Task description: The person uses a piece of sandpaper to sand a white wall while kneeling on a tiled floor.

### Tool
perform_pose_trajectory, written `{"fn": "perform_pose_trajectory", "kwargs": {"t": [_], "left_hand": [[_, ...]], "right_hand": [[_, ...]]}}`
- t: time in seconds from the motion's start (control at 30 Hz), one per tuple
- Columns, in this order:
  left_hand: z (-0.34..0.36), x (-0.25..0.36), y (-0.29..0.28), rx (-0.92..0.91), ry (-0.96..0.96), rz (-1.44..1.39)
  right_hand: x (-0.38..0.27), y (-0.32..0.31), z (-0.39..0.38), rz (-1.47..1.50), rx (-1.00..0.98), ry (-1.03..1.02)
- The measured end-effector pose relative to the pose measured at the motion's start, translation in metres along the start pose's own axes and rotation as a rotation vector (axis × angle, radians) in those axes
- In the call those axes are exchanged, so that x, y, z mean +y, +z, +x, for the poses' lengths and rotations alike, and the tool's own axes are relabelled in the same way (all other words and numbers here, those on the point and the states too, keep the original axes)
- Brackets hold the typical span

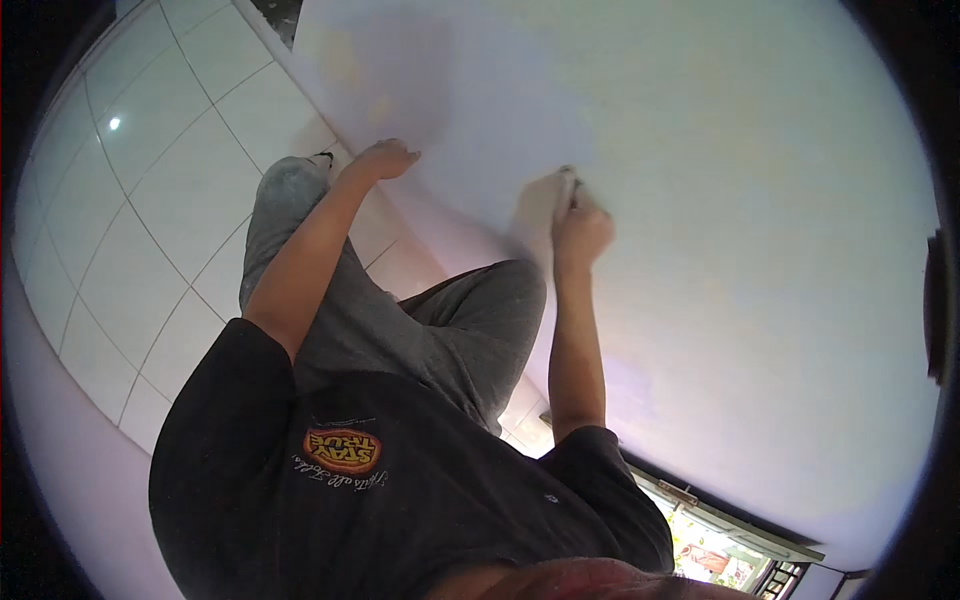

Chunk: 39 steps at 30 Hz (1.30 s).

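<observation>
My right hand (583, 232) is raised against a pale painted wall (740, 220), its fingers closed round a small thing with a dark tip (568, 176). Blur hides what kind of thing it is. A brownish shadow spreads on the wall just left of that hand. Further left, my left hand (385, 158) is held near the foot of the wall, beyond my bent leg. Its fingers look curled together, and anything inside them is hidden.
My legs in grey trousers (400, 330) are folded on the white tiled floor (150, 230), close to the wall. A bright opening with a frame (720, 540) shows at the lower right. A dark object (935, 305) stands out at the right rim.
</observation>
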<state>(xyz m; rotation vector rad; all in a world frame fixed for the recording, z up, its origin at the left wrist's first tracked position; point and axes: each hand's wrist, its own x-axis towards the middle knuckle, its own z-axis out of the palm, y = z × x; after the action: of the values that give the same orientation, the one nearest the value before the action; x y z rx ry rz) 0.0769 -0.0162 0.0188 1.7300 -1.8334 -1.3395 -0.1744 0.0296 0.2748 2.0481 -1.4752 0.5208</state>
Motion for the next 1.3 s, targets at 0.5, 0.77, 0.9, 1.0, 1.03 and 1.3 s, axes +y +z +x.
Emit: {"fn": "perform_pose_trajectory", "kwargs": {"t": [0.5, 0.77, 0.9, 1.0, 1.03, 1.3], "left_hand": [[0.036, -0.036, 0.033, -0.075, 0.126, 0.146], [0.001, 0.005, 0.001, -0.023, -0.035, -0.038], [-0.003, -0.004, -0.001, 0.023, -0.020, -0.019], [0.004, -0.036, 0.015, 0.090, -0.028, -0.006], [0.002, -0.030, 0.012, 0.097, 0.000, -0.009], [-0.001, 0.007, -0.010, -0.099, -0.025, 0.001]], "right_hand": [[-0.014, 0.001, 0.001, -0.028, -0.039, -0.021], [0.010, 0.003, -0.009, -0.132, -0.100, 0.107], [-0.009, -0.001, 0.001, -0.109, -0.082, -0.043], [-0.029, -0.046, 0.047, 0.152, -0.007, 0.277], [-0.025, -0.048, 0.046, 0.103, -0.017, 0.287], [-0.004, 0.002, -0.006, -0.044, -0.029, -0.082]]}}
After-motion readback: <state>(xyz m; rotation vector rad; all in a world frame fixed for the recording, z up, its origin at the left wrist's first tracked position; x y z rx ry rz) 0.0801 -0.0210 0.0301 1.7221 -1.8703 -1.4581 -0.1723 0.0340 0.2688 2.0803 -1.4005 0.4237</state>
